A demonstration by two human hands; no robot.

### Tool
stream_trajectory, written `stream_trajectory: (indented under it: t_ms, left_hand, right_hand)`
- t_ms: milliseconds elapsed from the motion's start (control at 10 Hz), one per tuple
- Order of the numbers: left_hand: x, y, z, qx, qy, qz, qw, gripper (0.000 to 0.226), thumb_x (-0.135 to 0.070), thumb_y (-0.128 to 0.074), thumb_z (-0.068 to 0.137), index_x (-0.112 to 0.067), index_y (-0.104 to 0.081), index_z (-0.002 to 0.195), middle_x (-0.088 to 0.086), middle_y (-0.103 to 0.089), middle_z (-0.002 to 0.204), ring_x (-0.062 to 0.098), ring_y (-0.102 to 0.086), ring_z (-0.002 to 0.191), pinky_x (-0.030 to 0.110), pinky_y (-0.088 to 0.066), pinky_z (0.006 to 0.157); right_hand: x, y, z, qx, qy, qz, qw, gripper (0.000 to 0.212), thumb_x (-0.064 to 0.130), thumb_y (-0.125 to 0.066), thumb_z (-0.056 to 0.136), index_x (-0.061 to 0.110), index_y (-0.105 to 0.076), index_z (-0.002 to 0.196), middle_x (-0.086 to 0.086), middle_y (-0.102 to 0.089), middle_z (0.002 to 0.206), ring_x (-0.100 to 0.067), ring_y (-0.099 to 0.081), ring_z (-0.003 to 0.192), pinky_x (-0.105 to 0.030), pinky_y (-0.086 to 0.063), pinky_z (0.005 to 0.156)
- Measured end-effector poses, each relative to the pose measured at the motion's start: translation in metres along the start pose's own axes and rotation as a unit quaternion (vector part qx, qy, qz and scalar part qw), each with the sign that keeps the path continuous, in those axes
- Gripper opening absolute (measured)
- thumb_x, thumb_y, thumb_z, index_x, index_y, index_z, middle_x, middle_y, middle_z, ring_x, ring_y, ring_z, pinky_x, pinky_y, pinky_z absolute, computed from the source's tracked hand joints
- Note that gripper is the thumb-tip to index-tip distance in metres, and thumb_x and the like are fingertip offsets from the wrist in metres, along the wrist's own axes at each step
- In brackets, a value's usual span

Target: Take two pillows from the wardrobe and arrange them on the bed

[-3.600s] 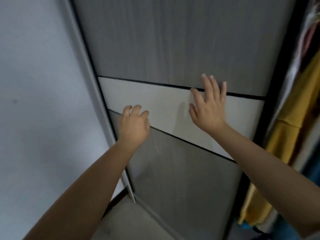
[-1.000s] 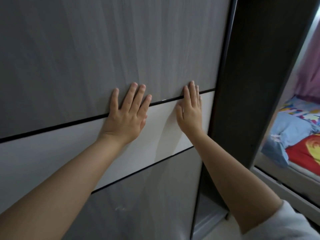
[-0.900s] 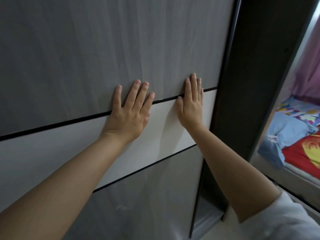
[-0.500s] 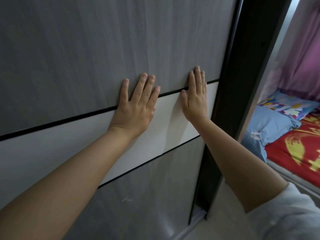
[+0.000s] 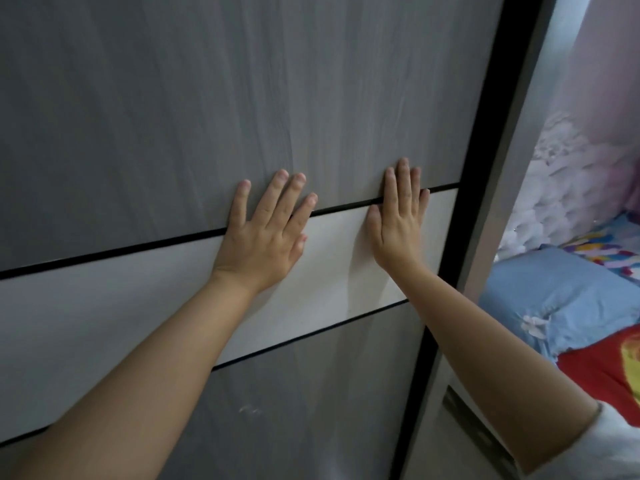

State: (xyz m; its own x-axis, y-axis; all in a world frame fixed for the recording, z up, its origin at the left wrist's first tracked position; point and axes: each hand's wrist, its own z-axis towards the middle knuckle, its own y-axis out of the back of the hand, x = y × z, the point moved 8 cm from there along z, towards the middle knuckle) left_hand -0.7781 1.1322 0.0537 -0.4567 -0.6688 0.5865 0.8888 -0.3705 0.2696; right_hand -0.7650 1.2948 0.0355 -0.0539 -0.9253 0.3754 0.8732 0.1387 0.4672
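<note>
A grey wood-grain sliding wardrobe door (image 5: 242,98) with a white band across its middle fills most of the view. My left hand (image 5: 266,233) lies flat on it, fingers spread over the black line above the white band. My right hand (image 5: 398,220) presses flat beside it, close to the door's black right edge (image 5: 464,202). Both hands hold nothing. At the right lies the bed (image 5: 599,368) with a blue pillow (image 5: 561,299) and a red cover. The wardrobe's inside is hidden behind the door.
A grey wardrobe side panel (image 5: 512,133) stands just right of the door. Beyond it hang pink and white curtains (image 5: 588,133). A colourful patterned cloth (image 5: 599,251) lies at the head of the bed.
The door has slid right under both flat hands until its edge meets the wardrobe side, closing the dark gap. The view turned right, showing more of the bed.
</note>
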Motion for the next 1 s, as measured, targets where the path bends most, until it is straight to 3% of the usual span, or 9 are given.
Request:
stream_trajectory:
  t_ms: [200,300,400,500,600,700,800,900,1000]
  left_hand:
    - [-0.027,-0.011,0.023,-0.018,-0.011,0.020,1.000,0.046,-0.034,-0.042,0.082,-0.016,-0.052,0.123,0.009,-0.067,0.123,0.027,-0.064,0.113,0.061,-0.051,0.081]
    - [-0.023,-0.014,0.018,-0.038,-0.006,0.057,0.998,0.046,-0.034,-0.040,0.084,-0.015,-0.045,0.126,0.010,-0.066,0.124,0.029,-0.049,0.122,0.063,-0.050,0.082]
    - [-0.022,-0.014,0.016,-0.039,-0.005,0.069,0.997,0.047,-0.035,-0.039,0.084,-0.015,-0.043,0.127,0.010,-0.066,0.124,0.027,-0.039,0.121,0.064,-0.049,0.082]
    - [-0.022,-0.015,0.016,-0.039,-0.002,0.076,0.996,0.046,-0.035,-0.039,0.084,-0.016,-0.044,0.126,0.009,-0.066,0.124,0.026,-0.039,0.121,0.062,-0.050,0.082]
    - [-0.022,-0.012,0.015,-0.045,-0.005,0.070,0.997,0.046,-0.035,-0.040,0.084,-0.016,-0.045,0.125,0.009,-0.066,0.124,0.027,-0.044,0.122,0.061,-0.051,0.083]
    - [-0.024,-0.013,0.015,-0.034,-0.010,0.048,0.998,0.046,-0.035,-0.042,0.082,-0.016,-0.045,0.124,0.009,-0.067,0.122,0.027,-0.062,0.115,0.060,-0.052,0.082]
    - [-0.020,-0.013,0.014,-0.027,-0.001,0.044,0.999,0.046,-0.035,-0.041,0.082,-0.017,-0.045,0.123,0.009,-0.067,0.122,0.027,-0.064,0.112,0.059,-0.052,0.082]
    - [-0.019,-0.016,0.012,-0.024,-0.004,0.035,0.999,0.045,-0.035,-0.041,0.082,-0.016,-0.044,0.123,0.009,-0.068,0.121,0.027,-0.065,0.111,0.061,-0.052,0.081]
    - [-0.016,-0.011,0.016,0.017,0.023,0.025,0.999,0.045,-0.035,-0.041,0.081,-0.017,-0.044,0.122,0.008,-0.068,0.121,0.027,-0.065,0.111,0.060,-0.052,0.081]
  right_hand:
    - [-0.037,0.013,0.013,-0.004,0.002,0.012,1.000,0.054,0.014,-0.037,0.088,-0.001,-0.031,0.140,-0.026,-0.026,0.150,-0.033,-0.011,0.139,-0.072,0.005,0.104]
    - [-0.035,0.009,0.015,-0.015,0.015,0.000,1.000,0.057,0.023,-0.027,0.086,0.000,-0.039,0.136,-0.026,-0.037,0.145,-0.041,-0.026,0.136,-0.076,0.001,0.100]
    - [-0.032,0.004,0.017,-0.023,0.014,-0.019,0.999,0.056,0.020,-0.032,0.080,-0.007,-0.052,0.125,-0.033,-0.051,0.130,-0.053,-0.043,0.121,-0.083,-0.013,0.088]
    - [-0.033,0.005,0.019,-0.041,0.015,-0.026,0.999,0.053,0.018,-0.034,0.078,-0.009,-0.057,0.118,-0.035,-0.057,0.122,-0.057,-0.049,0.112,-0.084,-0.020,0.082]
    - [-0.032,0.007,0.017,-0.037,0.014,-0.034,0.999,0.054,0.018,-0.033,0.079,-0.010,-0.055,0.120,-0.036,-0.055,0.124,-0.057,-0.047,0.114,-0.084,-0.018,0.084]
    - [-0.028,0.010,0.013,-0.021,0.023,-0.037,0.999,0.057,0.022,-0.029,0.082,-0.007,-0.048,0.128,-0.034,-0.047,0.134,-0.053,-0.038,0.125,-0.082,-0.010,0.091]
    - [-0.029,0.014,0.010,0.000,0.019,-0.009,1.000,0.056,0.023,-0.030,0.086,-0.003,-0.040,0.135,-0.029,-0.037,0.143,-0.041,-0.024,0.134,-0.077,-0.002,0.099]
    - [-0.031,0.021,0.008,0.001,0.017,0.014,1.000,0.052,0.013,-0.044,0.088,0.000,-0.038,0.137,-0.025,-0.031,0.148,-0.040,-0.019,0.138,-0.073,-0.003,0.105]
    - [-0.029,0.033,0.006,-0.018,0.009,0.058,0.998,0.046,0.005,-0.051,0.085,-0.004,-0.045,0.131,-0.025,-0.035,0.145,-0.043,-0.024,0.137,-0.069,-0.014,0.110]
